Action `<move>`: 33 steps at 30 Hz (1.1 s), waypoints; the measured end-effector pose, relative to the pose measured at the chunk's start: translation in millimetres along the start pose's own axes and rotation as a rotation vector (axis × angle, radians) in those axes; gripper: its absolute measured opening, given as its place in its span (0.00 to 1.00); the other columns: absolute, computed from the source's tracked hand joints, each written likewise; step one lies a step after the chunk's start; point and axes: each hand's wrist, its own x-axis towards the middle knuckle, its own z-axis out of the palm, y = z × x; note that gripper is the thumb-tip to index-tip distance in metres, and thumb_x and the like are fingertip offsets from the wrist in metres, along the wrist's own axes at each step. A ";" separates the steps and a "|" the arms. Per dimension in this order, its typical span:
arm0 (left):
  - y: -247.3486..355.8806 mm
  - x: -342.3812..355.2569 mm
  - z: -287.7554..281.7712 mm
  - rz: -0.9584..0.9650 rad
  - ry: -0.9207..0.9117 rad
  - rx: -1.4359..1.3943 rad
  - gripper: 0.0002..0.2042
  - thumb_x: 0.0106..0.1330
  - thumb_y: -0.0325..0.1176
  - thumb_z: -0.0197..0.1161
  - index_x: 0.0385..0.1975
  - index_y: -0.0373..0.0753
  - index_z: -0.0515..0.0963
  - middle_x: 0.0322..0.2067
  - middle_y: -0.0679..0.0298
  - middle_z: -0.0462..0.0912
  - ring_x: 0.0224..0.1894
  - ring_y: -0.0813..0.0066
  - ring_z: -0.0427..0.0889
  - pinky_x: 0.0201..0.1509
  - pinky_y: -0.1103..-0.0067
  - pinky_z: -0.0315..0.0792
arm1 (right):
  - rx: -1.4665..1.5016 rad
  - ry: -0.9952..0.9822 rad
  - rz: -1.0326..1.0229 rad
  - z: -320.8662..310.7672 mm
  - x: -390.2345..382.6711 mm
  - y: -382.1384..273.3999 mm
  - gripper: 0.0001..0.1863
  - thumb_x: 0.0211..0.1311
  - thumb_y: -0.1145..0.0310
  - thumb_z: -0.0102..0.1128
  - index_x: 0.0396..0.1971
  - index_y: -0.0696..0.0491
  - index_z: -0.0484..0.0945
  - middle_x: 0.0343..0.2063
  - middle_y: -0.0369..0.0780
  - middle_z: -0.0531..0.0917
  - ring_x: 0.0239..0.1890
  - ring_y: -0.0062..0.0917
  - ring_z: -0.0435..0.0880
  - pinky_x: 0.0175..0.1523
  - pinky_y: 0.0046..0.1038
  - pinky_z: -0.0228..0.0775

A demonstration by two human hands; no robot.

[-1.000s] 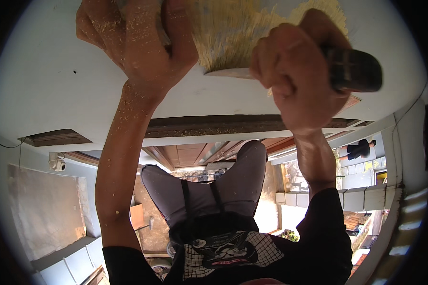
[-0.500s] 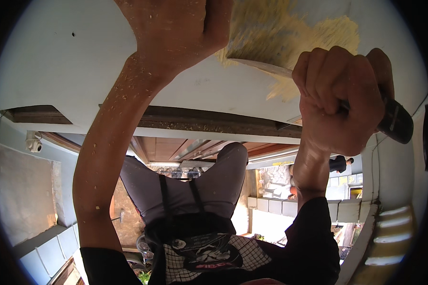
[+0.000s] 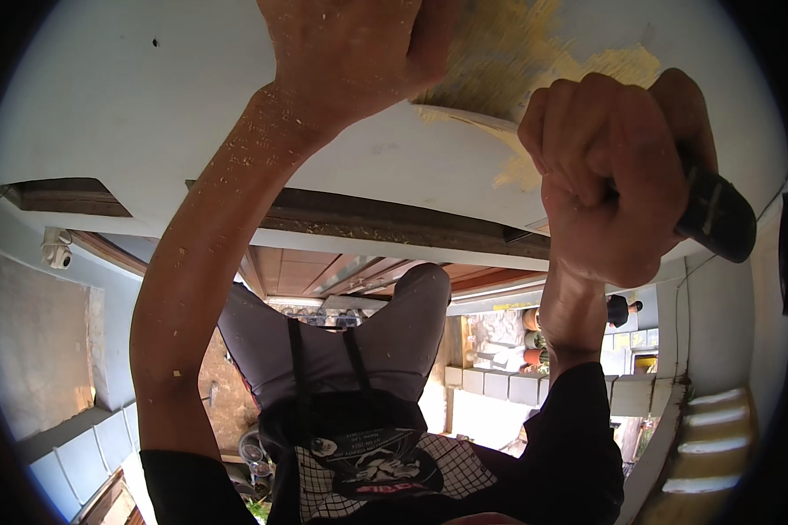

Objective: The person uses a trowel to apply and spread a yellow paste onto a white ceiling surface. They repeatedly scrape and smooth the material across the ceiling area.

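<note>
A white surface [image 3: 118, 101] fills the upper view, with a rough yellow patch [image 3: 508, 48]. My left hand [image 3: 350, 52] is at the top centre beside this patch, its fingertips out of frame and whatever they hold hidden. Pale flakes speckle that forearm. My right hand [image 3: 604, 166] is a fist round the black handle [image 3: 716, 216] of a knife, whose curved metal blade [image 3: 464, 114] lies across the lower part of the patch, its far end close to my left hand.
Dark wooden recesses [image 3: 341, 219] cut across the white surface. A white camera [image 3: 59, 249] is mounted at the left. A person in dark clothing [image 3: 620, 311] is at the far right, near pots [image 3: 531, 357]. My legs [image 3: 341, 350] and a block edge [image 3: 499, 382] show below.
Both hands have shifted right since a second ago; my left went up, partly out of frame. The knife dropped and tilted, then rose slightly leftward in the last half second.
</note>
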 end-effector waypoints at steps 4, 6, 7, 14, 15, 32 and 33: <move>6.4 -1.4 8.4 -0.029 0.048 -0.013 0.10 0.57 0.24 0.60 0.39 0.42 0.80 0.53 0.53 0.76 0.49 0.62 0.72 0.53 0.64 0.56 | -0.026 -0.019 0.011 -5.9 -0.4 -8.8 0.13 0.67 0.73 0.35 0.20 0.50 0.57 0.11 0.34 0.60 0.12 0.17 0.52 0.19 0.24 0.50; 1.4 -3.4 6.5 -0.010 0.044 -0.002 0.10 0.57 0.25 0.60 0.38 0.42 0.79 0.53 0.53 0.76 0.49 0.61 0.71 0.54 0.64 0.56 | -0.031 -0.017 0.003 3.0 -1.2 0.0 0.13 0.67 0.73 0.35 0.20 0.50 0.57 0.11 0.34 0.60 0.12 0.17 0.52 0.19 0.24 0.50; 3.1 -2.4 4.1 -0.019 0.037 0.000 0.10 0.57 0.25 0.60 0.38 0.42 0.79 0.53 0.54 0.75 0.49 0.61 0.71 0.54 0.64 0.55 | -0.035 -0.022 0.006 5.2 -1.2 -1.8 0.13 0.67 0.73 0.35 0.20 0.50 0.57 0.11 0.34 0.60 0.12 0.17 0.52 0.19 0.24 0.50; 8.2 -3.0 5.1 -0.058 0.053 0.007 0.10 0.55 0.25 0.61 0.38 0.44 0.79 0.54 0.56 0.75 0.49 0.60 0.70 0.53 0.63 0.57 | -0.052 -0.030 0.002 10.4 1.6 1.6 0.13 0.67 0.72 0.37 0.20 0.51 0.58 0.10 0.34 0.60 0.12 0.17 0.52 0.19 0.25 0.49; 5.1 -2.9 5.0 -0.047 0.047 0.017 0.10 0.55 0.25 0.61 0.38 0.44 0.79 0.54 0.56 0.75 0.49 0.60 0.71 0.53 0.63 0.57 | -0.011 -0.054 -0.013 7.6 6.2 2.1 0.13 0.67 0.72 0.37 0.20 0.51 0.58 0.10 0.34 0.60 0.12 0.17 0.53 0.19 0.25 0.49; 10.1 -2.5 16.3 -0.093 0.163 -0.037 0.11 0.54 0.23 0.61 0.37 0.42 0.79 0.52 0.54 0.76 0.48 0.60 0.71 0.52 0.65 0.58 | 0.191 -0.215 -0.025 -1.1 16.0 -14.4 0.13 0.65 0.75 0.35 0.18 0.50 0.55 0.09 0.34 0.58 0.11 0.16 0.49 0.18 0.23 0.47; 12.5 -3.1 18.9 -0.118 0.178 -0.046 0.11 0.54 0.24 0.61 0.37 0.42 0.79 0.52 0.54 0.76 0.48 0.60 0.71 0.52 0.65 0.57 | 0.124 -0.180 0.010 2.0 8.8 -8.3 0.14 0.66 0.74 0.34 0.18 0.50 0.55 0.09 0.34 0.57 0.11 0.16 0.49 0.18 0.23 0.46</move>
